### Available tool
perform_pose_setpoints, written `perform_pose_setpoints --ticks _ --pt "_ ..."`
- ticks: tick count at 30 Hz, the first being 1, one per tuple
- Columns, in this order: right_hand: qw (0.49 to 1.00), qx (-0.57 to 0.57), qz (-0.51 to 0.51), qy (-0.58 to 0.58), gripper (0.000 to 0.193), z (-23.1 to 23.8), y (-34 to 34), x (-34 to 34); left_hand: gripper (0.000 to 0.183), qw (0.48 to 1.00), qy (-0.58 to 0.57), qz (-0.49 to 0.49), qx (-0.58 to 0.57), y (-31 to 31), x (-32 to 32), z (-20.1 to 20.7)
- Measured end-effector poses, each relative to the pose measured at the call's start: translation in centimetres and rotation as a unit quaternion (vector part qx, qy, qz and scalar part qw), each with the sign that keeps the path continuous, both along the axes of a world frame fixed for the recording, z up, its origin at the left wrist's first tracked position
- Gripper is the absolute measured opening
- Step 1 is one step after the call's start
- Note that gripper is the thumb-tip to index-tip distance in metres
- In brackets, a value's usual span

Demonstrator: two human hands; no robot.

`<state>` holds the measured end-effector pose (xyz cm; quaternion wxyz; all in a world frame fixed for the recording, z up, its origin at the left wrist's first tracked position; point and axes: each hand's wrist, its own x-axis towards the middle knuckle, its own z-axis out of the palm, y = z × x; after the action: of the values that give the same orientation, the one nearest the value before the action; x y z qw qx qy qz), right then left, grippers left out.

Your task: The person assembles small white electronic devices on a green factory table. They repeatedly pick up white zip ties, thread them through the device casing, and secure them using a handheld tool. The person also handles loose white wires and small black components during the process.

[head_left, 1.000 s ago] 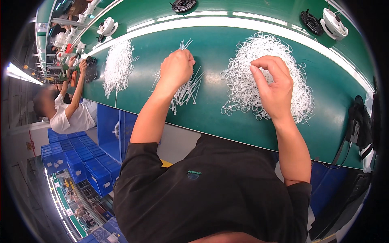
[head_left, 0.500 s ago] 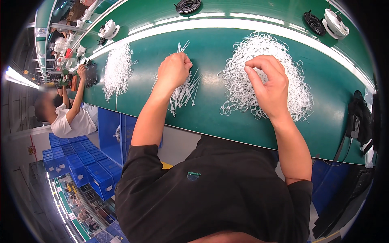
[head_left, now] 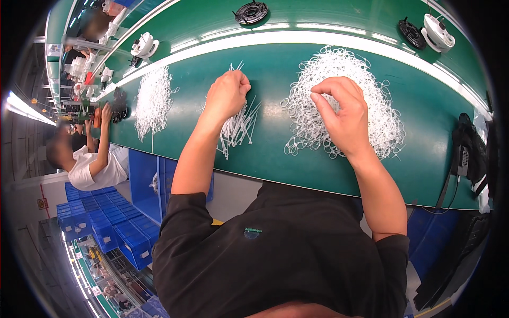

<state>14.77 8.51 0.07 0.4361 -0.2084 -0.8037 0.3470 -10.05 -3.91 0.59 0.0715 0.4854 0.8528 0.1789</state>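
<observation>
Left hand: fingers curled together, over loose straight white ties; any grip hidden. Right hand: thumb and index tips close together, above heaped looped white ties; grasp cannot be told. Farther left: white pile. Support: green counter.

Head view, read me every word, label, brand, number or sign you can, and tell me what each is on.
None can be read.
Shirt: green mark, too small.
Blue bins: white labels, too small.
Sign, far left: blurred.
</observation>
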Motion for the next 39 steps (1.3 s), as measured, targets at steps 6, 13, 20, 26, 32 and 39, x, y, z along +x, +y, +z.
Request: perform_pose_setpoints --ticks 6,13,20,26,32,39 --pt "1.000 0.008 0.003 0.003 0.007 0.1 0.0 0.1 0.007 0.998 0.027 -0.013 -0.048 0.3 0.0 -0.3" --pt "0.999 -0.014 0.035 0.032 0.017 0.8 -0.5 -0.1 0.007 0.951 -0.249 -0.045 0.177 1.0 1.9 2.7" --pt "0.979 -0.160 0.099 0.077 0.016 1.4 -1.8 -0.2 0.008 0.714 -0.619 -0.147 0.292 2.4 8.0 3.9" --pt "0.980 -0.128 0.011 0.149 0.010 1.0 -0.5 0.2 0.012 0.711 -0.631 -0.107 0.292 3.2 9.9 2.5" --pt "0.966 -0.190 0.032 0.174 0.010 1.3 -1.1 0.0 0.015 0.682 -0.663 -0.069 0.302 3.7 11.7 0.8" --pt "0.991 -0.072 0.006 0.114 0.010 1.0 -0.6 0.2 0.014 0.678 -0.656 -0.066 0.325 4.0 10.9 1.0"
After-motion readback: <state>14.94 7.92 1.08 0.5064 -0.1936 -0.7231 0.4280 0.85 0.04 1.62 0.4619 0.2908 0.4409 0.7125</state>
